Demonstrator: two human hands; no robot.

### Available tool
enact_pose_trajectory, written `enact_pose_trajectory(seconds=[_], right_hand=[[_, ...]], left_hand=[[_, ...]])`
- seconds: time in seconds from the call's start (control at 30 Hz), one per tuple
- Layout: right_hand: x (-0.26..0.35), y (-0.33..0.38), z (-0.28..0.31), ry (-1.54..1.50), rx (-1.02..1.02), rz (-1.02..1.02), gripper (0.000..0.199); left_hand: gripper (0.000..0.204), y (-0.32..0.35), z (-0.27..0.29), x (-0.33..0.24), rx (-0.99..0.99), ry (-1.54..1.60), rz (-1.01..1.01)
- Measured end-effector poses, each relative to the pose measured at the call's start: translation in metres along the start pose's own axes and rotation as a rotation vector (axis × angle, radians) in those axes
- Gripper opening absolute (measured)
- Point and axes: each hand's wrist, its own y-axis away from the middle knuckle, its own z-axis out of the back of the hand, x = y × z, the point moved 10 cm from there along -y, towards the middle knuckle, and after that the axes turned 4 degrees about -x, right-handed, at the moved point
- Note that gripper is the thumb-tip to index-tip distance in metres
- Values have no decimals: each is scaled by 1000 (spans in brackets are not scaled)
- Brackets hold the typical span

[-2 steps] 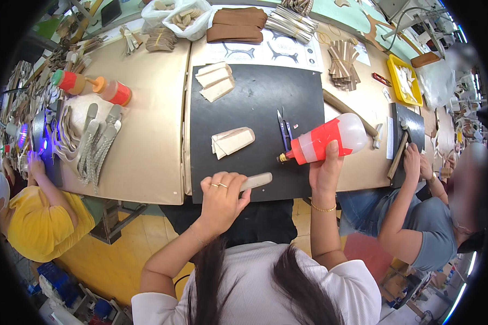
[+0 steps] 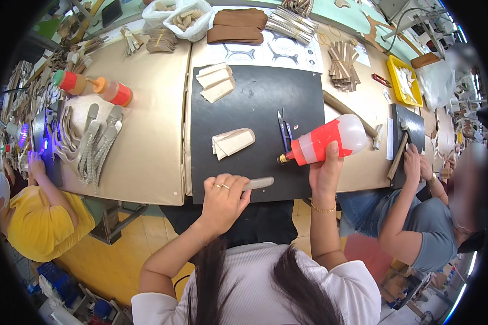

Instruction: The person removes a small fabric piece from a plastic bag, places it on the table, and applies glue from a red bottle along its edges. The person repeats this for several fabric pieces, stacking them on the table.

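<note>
My left hand is closed around a grey strap-like piece whose rounded end sticks out to the right, over the near edge of a black mat. In my right hand is a translucent squeeze bottle wrapped in red tape. It lies tilted, its narrow tip pointing left and slightly down, apart from the grey piece. Behind the tip, thread snips with purple handles lie on the mat. A small stack of cream rounded pieces rests beyond my left hand, and more cream pieces lie farther back.
Two glue bottles and grey braided straps lie on the left table. Brown strips and printed sheets are at the back. A wooden rod and a yellow tray stand right. People work at both sides.
The grey piece has dipped a little, its rounded end now lower and more level, with a slight turn of my left hand. The bottle has stayed put.
</note>
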Motion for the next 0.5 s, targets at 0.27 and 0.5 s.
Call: enact_pose_trajectory(seconds=[0.27, 0.5], right_hand=[[4, -10, 6, 57, -12, 57, 65], [3, -9, -6, 4, 25, 29, 64]], left_hand=[[19, -34, 34, 31, -116, 204, 159], [34, -64, 31, 67, -30, 40, 265]])
